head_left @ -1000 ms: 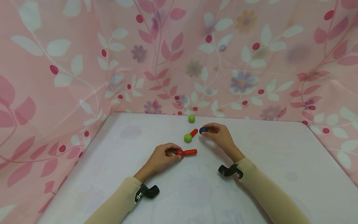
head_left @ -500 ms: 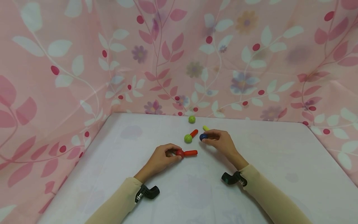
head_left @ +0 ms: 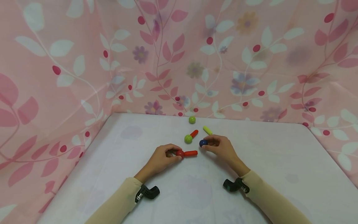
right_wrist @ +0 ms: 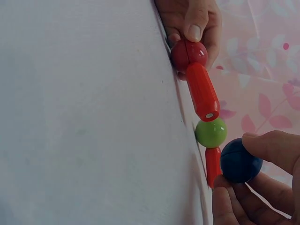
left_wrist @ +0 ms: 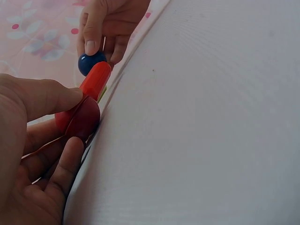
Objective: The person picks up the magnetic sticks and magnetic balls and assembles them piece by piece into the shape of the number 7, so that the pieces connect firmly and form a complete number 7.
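Note:
My left hand (head_left: 162, 158) pinches a red ball (head_left: 180, 153) between thumb and fingers, close to the table. A red-orange rod (head_left: 191, 153) extends rightward from that ball, a small shiny spot on its free end in the right wrist view. Further right, my right hand (head_left: 222, 149) holds a dark blue ball (right_wrist: 241, 161) by thumb and fingertips. The blue ball is apart from the rod's tip in the head view, though the two overlap in the left wrist view. Behind them a green ball (head_left: 188, 138) sits against another red-orange rod (head_left: 194, 133).
A lone green ball (head_left: 192, 119) lies near the back edge of the white table (head_left: 134, 140). Just behind the right hand is a yellow-green rod (head_left: 207, 130). Pink floral cloth (head_left: 173, 62) rises behind the table and along its left side.
My right hand has brought the blue ball nearer to me, from beside the rear rod to closer to the front rod. The yellow-green rod has come into view behind it. The left hand stays put.

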Available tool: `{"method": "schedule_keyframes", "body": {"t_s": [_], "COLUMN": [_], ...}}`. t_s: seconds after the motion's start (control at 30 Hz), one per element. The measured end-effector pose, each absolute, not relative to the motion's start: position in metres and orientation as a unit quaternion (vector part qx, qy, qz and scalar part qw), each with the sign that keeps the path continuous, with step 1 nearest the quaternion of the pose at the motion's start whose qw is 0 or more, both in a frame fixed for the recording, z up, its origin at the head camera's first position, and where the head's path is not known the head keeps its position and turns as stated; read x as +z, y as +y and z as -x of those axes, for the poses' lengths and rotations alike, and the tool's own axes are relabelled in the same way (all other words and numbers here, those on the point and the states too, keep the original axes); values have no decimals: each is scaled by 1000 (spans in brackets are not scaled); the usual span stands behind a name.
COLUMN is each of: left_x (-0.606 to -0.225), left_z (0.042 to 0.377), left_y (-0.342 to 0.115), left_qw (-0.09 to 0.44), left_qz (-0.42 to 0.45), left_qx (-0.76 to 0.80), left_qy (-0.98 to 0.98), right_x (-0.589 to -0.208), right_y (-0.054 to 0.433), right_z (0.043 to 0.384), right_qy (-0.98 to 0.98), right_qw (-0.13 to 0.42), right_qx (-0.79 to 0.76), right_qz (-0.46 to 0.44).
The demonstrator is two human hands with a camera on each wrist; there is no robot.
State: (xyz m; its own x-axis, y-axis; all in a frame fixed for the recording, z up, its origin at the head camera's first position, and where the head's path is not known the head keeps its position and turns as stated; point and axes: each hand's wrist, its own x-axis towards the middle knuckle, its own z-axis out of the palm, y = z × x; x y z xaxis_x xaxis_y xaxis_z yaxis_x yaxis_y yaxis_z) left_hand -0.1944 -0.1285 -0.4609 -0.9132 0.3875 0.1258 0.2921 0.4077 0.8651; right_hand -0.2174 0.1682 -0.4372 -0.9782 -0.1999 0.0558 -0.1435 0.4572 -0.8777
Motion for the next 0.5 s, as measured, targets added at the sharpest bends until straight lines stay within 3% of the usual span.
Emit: {"method": "schedule_keyframes", "body": {"t_s": [0.5], "left_x": [-460], "left_z": [194], "left_y": [-128], "left_qw": [49], "left_qz": [-199], "left_qx": [508], "left_qy": [836], "right_x": [-444], "right_y": [163], "right_z": [210], "right_qy": [853], "right_qw": [34], "right_qx": [-508], "right_qz": [114]}}
